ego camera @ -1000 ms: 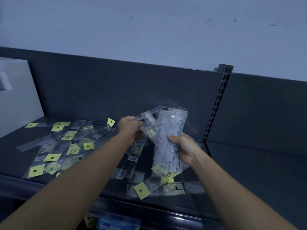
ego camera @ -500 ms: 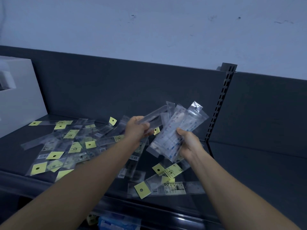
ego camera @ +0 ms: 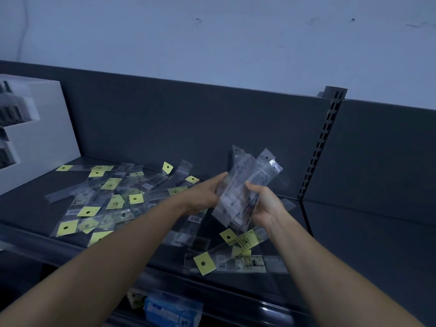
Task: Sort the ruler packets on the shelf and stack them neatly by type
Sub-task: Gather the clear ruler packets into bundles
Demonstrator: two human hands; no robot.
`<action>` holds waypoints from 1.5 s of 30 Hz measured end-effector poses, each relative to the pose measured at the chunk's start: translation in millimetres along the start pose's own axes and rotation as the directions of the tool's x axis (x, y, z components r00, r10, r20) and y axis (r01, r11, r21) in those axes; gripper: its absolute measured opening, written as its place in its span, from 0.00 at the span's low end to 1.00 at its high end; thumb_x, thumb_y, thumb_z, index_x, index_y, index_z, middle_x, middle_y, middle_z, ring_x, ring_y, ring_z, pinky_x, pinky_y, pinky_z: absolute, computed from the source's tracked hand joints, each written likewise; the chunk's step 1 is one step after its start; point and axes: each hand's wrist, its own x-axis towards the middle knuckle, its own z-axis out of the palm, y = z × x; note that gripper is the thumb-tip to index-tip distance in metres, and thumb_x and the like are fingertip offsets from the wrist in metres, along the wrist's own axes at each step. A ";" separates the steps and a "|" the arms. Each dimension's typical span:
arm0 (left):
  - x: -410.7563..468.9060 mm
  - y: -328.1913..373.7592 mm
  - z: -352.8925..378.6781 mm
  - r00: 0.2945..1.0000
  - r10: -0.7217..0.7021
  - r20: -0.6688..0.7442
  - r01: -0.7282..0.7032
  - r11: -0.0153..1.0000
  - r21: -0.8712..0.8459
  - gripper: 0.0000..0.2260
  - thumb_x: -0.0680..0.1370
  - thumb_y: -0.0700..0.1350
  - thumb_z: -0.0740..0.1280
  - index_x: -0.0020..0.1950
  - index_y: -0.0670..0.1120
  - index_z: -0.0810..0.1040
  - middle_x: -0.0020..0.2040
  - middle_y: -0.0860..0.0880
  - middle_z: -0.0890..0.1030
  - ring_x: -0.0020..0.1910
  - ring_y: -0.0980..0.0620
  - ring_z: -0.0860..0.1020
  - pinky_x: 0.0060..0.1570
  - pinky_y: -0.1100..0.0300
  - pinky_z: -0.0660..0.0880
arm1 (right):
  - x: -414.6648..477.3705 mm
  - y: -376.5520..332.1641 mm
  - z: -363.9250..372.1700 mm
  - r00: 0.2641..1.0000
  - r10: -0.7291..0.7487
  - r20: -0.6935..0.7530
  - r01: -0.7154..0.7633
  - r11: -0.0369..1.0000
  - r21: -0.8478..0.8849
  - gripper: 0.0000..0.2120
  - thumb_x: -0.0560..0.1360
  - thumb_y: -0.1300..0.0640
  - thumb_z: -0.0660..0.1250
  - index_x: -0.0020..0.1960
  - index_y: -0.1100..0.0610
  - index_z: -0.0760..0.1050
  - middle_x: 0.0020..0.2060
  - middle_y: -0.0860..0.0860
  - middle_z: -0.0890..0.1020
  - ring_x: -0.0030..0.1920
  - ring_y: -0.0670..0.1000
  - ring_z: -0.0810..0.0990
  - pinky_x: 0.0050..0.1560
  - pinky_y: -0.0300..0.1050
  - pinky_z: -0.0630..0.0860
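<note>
A bundle of clear ruler packets (ego camera: pixel 245 185) is held upright above the dark shelf (ego camera: pixel 354 244), its top ends fanned out. My right hand (ego camera: pixel 264 204) grips the bundle from the right side, thumb on top. My left hand (ego camera: pixel 207 194) presses against its left edge with fingers around it. Many loose ruler packets with yellow header cards (ego camera: pixel 106 199) lie scattered over the left half of the shelf. A few more yellow-tagged packets (ego camera: pixel 238 256) lie near the front edge below my hands.
A white foam block (ego camera: pixel 35 128) stands at the shelf's far left. A slotted upright post (ego camera: pixel 323 147) divides the back panel at right. On the lower shelf lies a blue packet (ego camera: pixel 172 310).
My left hand has come in against the bundle, bringing its packet into it. The bundle now stands more upright and gathered between both hands.
</note>
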 end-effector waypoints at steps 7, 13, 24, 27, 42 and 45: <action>-29.8 6.4 -18.2 0.984 0.010 0.179 -0.021 0.998 0.057 0.32 0.71 0.25 0.66 0.67 0.54 0.71 0.64 0.50 0.77 0.64 0.50 0.75 0.61 0.53 0.75 | 1.3 11.4 9.2 0.997 0.017 -0.078 -0.025 0.994 -0.105 0.15 0.73 0.63 0.70 0.58 0.64 0.75 0.51 0.61 0.83 0.49 0.62 0.83 0.51 0.62 0.79; -59.6 -3.3 -51.6 0.936 -0.339 -0.099 0.284 0.556 0.781 0.20 0.69 0.45 0.77 0.58 0.49 0.75 0.46 0.56 0.75 0.49 0.51 0.74 0.49 0.57 0.73 | 1.9 22.3 17.4 0.999 -0.036 -0.036 0.027 0.975 -0.219 0.03 0.75 0.66 0.68 0.46 0.62 0.74 0.41 0.57 0.80 0.42 0.58 0.81 0.51 0.60 0.78; -67.7 -27.4 -63.4 0.957 -0.255 -0.138 0.261 0.548 0.795 0.08 0.73 0.44 0.72 0.46 0.46 0.74 0.39 0.52 0.74 0.35 0.56 0.71 0.34 0.62 0.67 | 2.8 34.6 37.8 0.998 -0.059 0.011 0.059 0.919 -0.389 0.14 0.75 0.66 0.69 0.60 0.65 0.74 0.39 0.56 0.82 0.37 0.55 0.81 0.32 0.46 0.77; -65.5 -31.8 -71.5 0.972 -0.116 -0.204 0.228 0.681 0.696 0.03 0.76 0.37 0.66 0.46 0.45 0.75 0.38 0.54 0.74 0.36 0.58 0.72 0.35 0.65 0.68 | 5.1 33.9 37.4 0.998 -0.052 -0.023 0.040 0.926 -0.375 0.15 0.75 0.65 0.69 0.61 0.63 0.74 0.43 0.57 0.82 0.41 0.57 0.82 0.38 0.51 0.79; -31.3 -24.1 -61.1 0.977 -0.159 -0.145 0.204 0.895 0.396 0.13 0.80 0.39 0.59 0.60 0.46 0.79 0.43 0.51 0.78 0.40 0.51 0.74 0.40 0.58 0.70 | 6.9 21.3 27.6 0.964 -0.188 -0.189 0.115 0.932 -0.343 0.14 0.74 0.66 0.67 0.59 0.61 0.73 0.49 0.60 0.82 0.47 0.59 0.82 0.50 0.56 0.79; -25.8 -21.8 -48.2 0.974 -0.191 -0.120 0.218 0.937 0.274 0.10 0.81 0.46 0.63 0.59 0.44 0.77 0.42 0.48 0.81 0.38 0.50 0.77 0.36 0.59 0.74 | 3.5 18.5 20.6 0.952 -0.212 -0.219 0.131 0.934 -0.333 0.15 0.74 0.67 0.66 0.60 0.62 0.73 0.50 0.60 0.82 0.49 0.60 0.82 0.53 0.58 0.78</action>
